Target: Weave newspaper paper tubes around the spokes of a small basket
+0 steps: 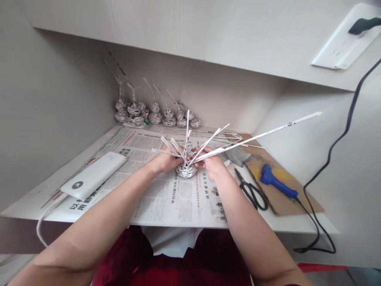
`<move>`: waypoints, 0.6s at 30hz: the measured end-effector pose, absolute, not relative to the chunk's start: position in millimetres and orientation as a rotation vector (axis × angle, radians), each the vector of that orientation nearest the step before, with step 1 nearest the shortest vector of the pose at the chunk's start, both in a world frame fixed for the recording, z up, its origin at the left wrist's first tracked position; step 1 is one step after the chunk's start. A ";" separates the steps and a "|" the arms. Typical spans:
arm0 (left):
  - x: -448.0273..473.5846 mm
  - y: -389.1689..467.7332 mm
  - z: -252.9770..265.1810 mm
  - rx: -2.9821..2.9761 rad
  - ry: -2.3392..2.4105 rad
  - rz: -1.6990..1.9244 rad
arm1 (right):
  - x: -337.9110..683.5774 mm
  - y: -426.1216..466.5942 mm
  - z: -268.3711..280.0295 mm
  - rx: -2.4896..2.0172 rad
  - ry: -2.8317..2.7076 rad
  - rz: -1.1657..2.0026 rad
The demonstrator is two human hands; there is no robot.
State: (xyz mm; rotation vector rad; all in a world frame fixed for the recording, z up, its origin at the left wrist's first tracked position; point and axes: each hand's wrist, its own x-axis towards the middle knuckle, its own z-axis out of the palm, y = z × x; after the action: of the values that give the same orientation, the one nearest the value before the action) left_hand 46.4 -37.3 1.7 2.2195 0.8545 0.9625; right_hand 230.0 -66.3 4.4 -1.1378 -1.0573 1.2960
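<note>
Newspaper (pixel 143 198) covered much of the tabletop (pixel 285 222); no containers seen. At back, approx. 7 woven gourd pcs. (pixel 155 114) stood in a row, bodies seemingly done. L hand (pixel 167 161) & R hand (pixel 210 161), fingers curled nearly closed, gripped paper strips (pixel 256 138); exact fingertip contact unclear. Betw. them, over newspaper, the woven ball (pixel 186 171) looked part-done: one bulge vs. two at back, strip ends unwoven.

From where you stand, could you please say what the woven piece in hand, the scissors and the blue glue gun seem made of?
Woven piece: matte rolled paper, probably newspaper, given dark print on a long strand. Scissors: thin blades suggest metal; smooth black handles, perhaps plastic. Glue gun: likely moulded plastic, smooth and evenly blue.
</note>
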 end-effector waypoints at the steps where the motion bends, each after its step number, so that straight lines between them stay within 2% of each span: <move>1: 46.4 -38.0 2.2 2.220 0.861 0.953 | 229.8 -66.5 4.0 -1.128 -1.076 1.282; 18: 52.1 -45.0 0.7 1.897 0.871 1.038 | 231.0 -66.1 -1.9 -0.972 -1.347 1.213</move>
State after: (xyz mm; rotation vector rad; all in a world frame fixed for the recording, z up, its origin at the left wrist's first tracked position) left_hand 52.1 -45.0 0.7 1.8971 0.8705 1.0380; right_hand 231.0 -66.1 -1.9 -0.9716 -1.3475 1.2131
